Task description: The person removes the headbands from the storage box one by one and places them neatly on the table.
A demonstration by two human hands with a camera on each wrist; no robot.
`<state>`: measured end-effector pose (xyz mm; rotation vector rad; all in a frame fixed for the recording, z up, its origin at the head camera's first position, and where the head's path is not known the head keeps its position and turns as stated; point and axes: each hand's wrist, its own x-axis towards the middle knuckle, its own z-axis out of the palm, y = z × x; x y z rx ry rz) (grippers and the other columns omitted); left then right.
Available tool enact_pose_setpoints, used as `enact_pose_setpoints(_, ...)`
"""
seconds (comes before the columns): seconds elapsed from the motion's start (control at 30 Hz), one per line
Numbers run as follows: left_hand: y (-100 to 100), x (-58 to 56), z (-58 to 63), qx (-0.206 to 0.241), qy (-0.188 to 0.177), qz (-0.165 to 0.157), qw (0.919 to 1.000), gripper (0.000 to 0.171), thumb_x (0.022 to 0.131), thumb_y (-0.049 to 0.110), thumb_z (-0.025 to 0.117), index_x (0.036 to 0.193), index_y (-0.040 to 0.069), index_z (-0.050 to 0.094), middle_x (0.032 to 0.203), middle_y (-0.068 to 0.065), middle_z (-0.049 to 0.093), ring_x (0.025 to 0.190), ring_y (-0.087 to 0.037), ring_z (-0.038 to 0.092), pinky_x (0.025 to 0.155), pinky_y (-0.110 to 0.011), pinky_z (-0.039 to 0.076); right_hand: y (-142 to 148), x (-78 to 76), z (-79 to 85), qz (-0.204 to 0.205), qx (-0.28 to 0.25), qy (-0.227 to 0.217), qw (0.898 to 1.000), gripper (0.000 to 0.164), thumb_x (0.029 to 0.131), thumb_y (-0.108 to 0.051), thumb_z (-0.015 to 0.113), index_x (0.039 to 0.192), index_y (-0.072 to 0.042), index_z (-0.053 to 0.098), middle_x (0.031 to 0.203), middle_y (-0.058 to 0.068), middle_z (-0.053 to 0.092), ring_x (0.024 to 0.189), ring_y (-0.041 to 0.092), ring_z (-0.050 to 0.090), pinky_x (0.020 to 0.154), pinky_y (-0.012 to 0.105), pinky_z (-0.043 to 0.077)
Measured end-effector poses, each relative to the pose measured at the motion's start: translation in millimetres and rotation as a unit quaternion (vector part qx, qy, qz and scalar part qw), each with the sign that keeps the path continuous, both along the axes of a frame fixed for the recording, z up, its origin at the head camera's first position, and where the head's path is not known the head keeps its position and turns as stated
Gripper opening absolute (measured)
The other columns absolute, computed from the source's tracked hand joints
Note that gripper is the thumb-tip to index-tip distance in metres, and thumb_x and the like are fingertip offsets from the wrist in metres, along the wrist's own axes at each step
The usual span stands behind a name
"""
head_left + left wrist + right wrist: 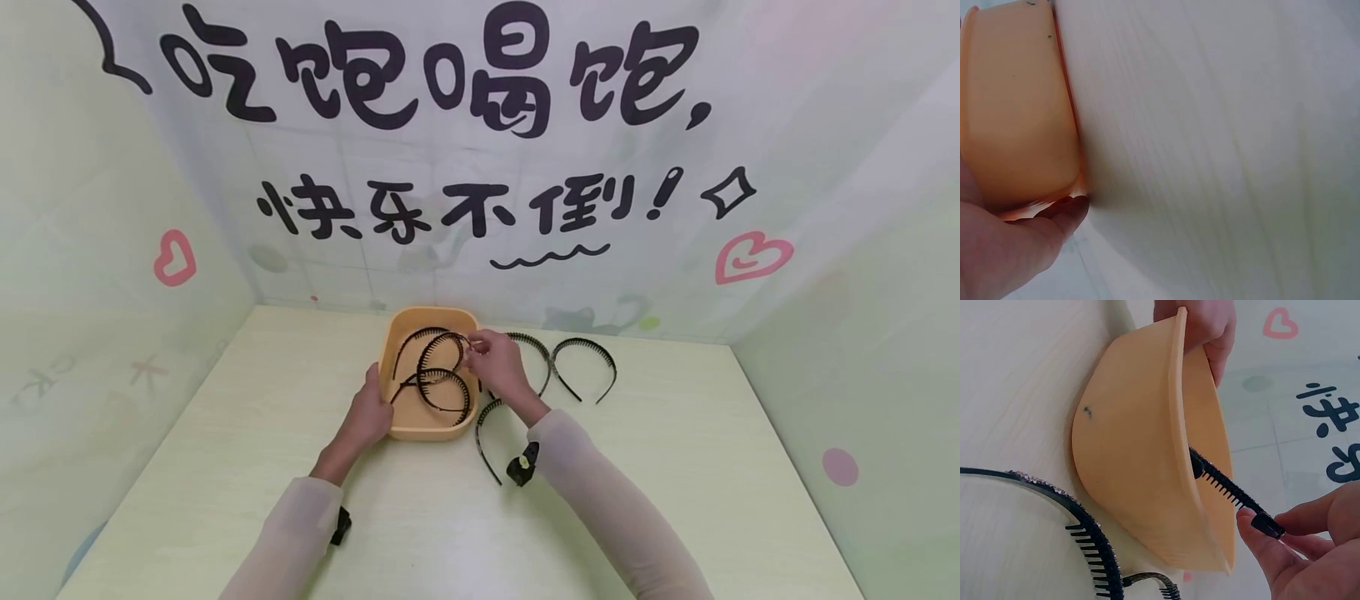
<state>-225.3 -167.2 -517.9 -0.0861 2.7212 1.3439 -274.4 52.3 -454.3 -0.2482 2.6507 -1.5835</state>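
Note:
An orange plastic basin (423,434) stands on the table, and several black toothed headbands (467,400) lie overlapping inside it. At its left side my left hand (369,412) grips the wall and rim; in the left wrist view its thumb or finger reaches under the basin's lower edge. My right hand (498,365) is above the basin's right rim. Between thumb and fingers it pinches one end of a black headband (1230,485), whose other part dips behind the rim in the right wrist view.
To the right of the basin, more black headbands lie on the pale wooden table: one far right (585,341), one partly behind my right hand, and one nearer me (480,433). A printed backdrop (450,275) rises at the table's back and sides.

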Motion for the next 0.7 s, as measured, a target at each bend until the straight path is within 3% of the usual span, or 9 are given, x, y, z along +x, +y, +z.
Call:
enact_pose_setpoints(0.13, 0.1, -0.3, 0.1, 0.001, 0.0, 0.002, 1.0, 0.073, 0.087, -0.01, 0.032, 0.155, 0.001, 0.006, 0.15, -0.035, 0.035, 0.132, -0.046, 0.045, 0.105, -0.057, 0.039, 4.1, -4.0, -6.3, -0.018, -0.089, -0.067, 0.994, 0.038, 0.094, 0.005, 0.056, 0.132, 0.002, 0.06, 0.111, 0.026, 0.066, 0.097, 0.037, 0.071, 0.083, 0.04, 0.057)
enact_pose_setpoints(0.37, 0.7, 0.4, 0.9, 0.003, -0.006, 0.004, 1.0, 0.074, 0.087, -0.011, 0.032, 0.155, 0.0, 0.005, 0.15, -0.035, 0.033, 0.133, -0.046, 0.044, 0.106, -0.057, 0.038, 18.4, -10.7, -10.0, -0.053, -0.189, -0.147, 0.969, 0.047, 0.095, 0.006, 0.055, 0.142, -0.001, 0.052, 0.116, 0.025, 0.062, 0.091, 0.028, 0.072, 0.085, 0.04, 0.057)
enact_pose_setpoints(0.7, -0.6, -0.4, -0.2, -0.005, -0.004, 0.003, 1.0, 0.074, 0.087, -0.01, 0.031, 0.155, -0.001, 0.004, 0.151, -0.036, 0.032, 0.134, -0.046, 0.043, 0.106, -0.057, 0.038, 53.5, -14.4, -11.8, -0.071, -0.247, -0.171, 0.951, 0.046, 0.098, 0.004, 0.051, 0.144, 0.0, 0.046, 0.134, 0.032, 0.052, 0.089, 0.019, 0.072, 0.084, 0.033, 0.057)
